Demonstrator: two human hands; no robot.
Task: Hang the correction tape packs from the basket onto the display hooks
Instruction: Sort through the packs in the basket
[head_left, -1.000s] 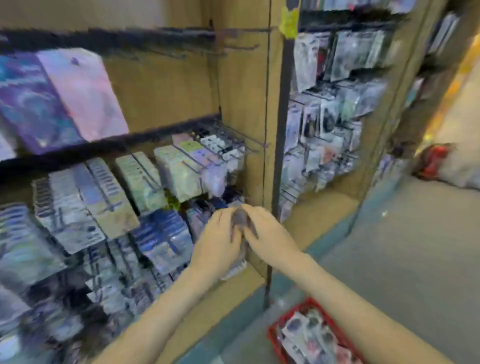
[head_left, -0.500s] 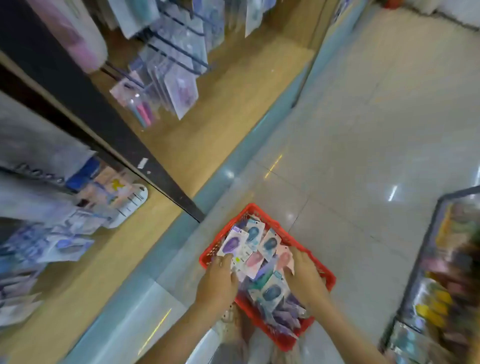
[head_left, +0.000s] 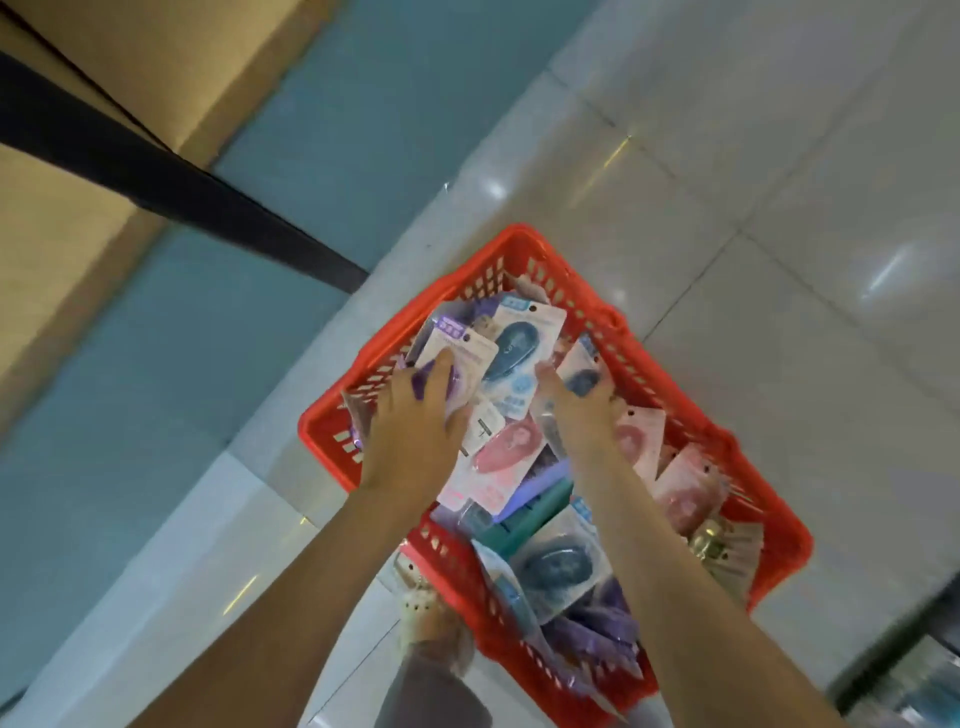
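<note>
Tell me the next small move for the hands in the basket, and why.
Probably close the left hand round the purple correction tape pack and lift it out. Both hands are down in the red basket. The left rests on that topmost pack, the right hand touches a dark-blue pack beside it, and no pack is raised yet.

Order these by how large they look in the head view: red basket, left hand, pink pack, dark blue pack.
1. red basket
2. left hand, though it is nearer the camera than the packs
3. pink pack and dark blue pack look about alike; both are partly covered, so unranked
</note>
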